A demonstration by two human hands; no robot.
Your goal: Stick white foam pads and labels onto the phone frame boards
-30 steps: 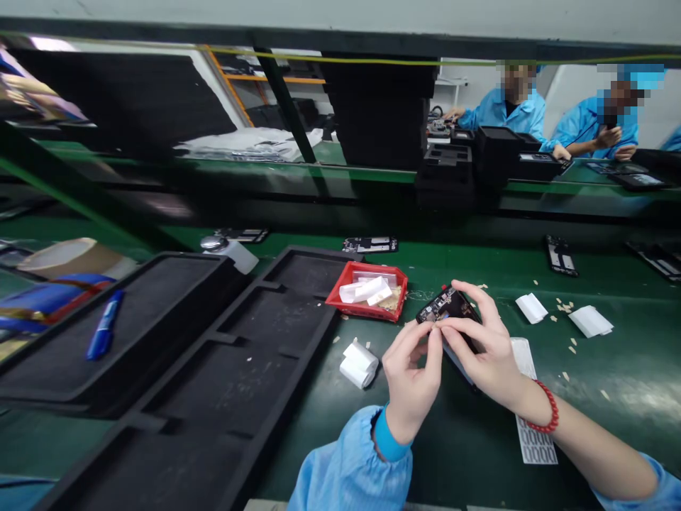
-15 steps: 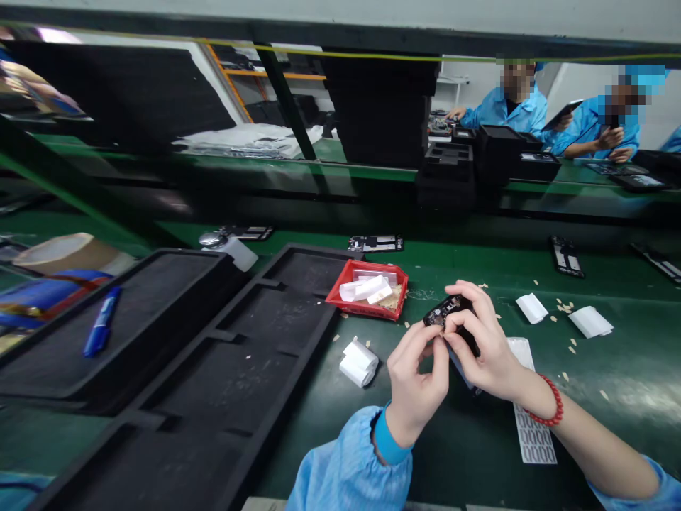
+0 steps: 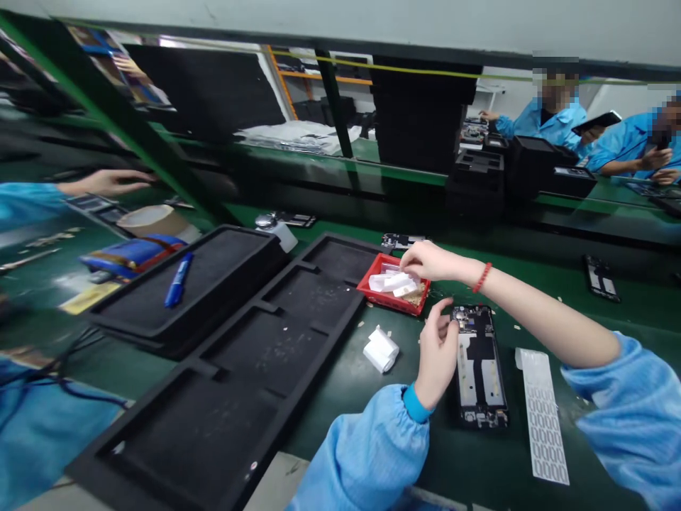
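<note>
I see a black phone frame [image 3: 479, 365] lying flat on the green desk [image 3: 611, 312]. My left hand [image 3: 437, 351] touches its edge, fingers loosely curled. At eleven o'clock, my right hand [image 3: 428, 260] pinches white slips in a red bin [image 3: 392, 286]. Black foam trays [image 3: 255, 355] lie at nine o'clock.

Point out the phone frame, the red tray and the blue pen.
phone frame [image 3: 479, 365]: head view, on its pale middle plate.
red tray [image 3: 379, 297]: head view, on its front wall.
blue pen [image 3: 177, 280]: head view, on its barrel, lying in the black foam tray.
</note>
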